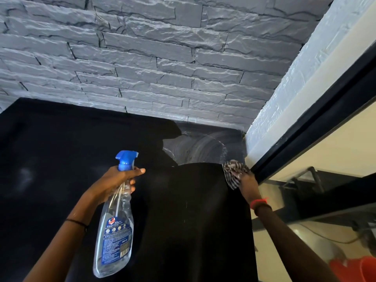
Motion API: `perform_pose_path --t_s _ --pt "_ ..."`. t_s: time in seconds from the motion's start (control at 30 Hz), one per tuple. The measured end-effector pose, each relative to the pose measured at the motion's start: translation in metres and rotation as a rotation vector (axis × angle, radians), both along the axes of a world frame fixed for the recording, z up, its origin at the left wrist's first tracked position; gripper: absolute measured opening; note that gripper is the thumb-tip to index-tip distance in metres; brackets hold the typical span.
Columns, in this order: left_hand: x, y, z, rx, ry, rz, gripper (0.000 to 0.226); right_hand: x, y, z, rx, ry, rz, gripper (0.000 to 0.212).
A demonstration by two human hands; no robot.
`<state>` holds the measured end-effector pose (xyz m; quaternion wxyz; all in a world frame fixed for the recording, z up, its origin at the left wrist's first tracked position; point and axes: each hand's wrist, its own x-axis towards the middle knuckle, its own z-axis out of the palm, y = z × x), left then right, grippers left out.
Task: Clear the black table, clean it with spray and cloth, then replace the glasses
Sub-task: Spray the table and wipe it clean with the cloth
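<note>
The glossy black table (61, 151) fills the lower middle of the view. My left hand (116, 183) grips a clear spray bottle (115, 231) with a blue trigger head, held upright above the table's middle. My right hand (245, 181) presses a striped cloth (234, 171) flat on the table near its right edge. Curved wet wipe streaks (201, 147) show on the table's far right corner, just beyond the cloth. No glasses are in view.
A grey stone-brick wall (142, 58) stands right behind the table. To the right, a white wall and a black-framed window (317, 121) run along the table's edge. Something orange (358, 269) lies at the bottom right beyond the glass.
</note>
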<state>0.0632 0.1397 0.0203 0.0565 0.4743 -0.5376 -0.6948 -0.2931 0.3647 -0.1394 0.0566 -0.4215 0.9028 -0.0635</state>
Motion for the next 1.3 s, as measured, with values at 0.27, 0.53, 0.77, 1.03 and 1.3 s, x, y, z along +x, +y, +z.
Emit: perform_pose_path --t_s 0.27,0.53,0.77,1.03,1.3 --pt "0.001 -0.001 0.004 -0.003 0.007 0.042 0.024 0.136 -0.106 -0.007 -0.007 -0.342 0.178 0.040" --pt "-0.006 -0.016 0.003 -0.007 0.025 0.028 0.024 0.206 -0.014 -0.005 -0.059 -0.224 0.559 0.049" --pt "-0.023 -0.032 0.007 0.008 0.048 -0.018 0.024 0.088 0.026 0.008 -0.044 -0.088 0.246 0.043" --pt "-0.019 -0.055 0.006 0.015 0.041 -0.073 0.023 0.080 -0.103 0.033 -0.123 -0.192 0.022 0.053" --pt "-0.021 -0.088 0.000 0.008 0.009 -0.110 0.025 0.208 -0.166 0.036 -0.094 -0.280 0.423 0.051"
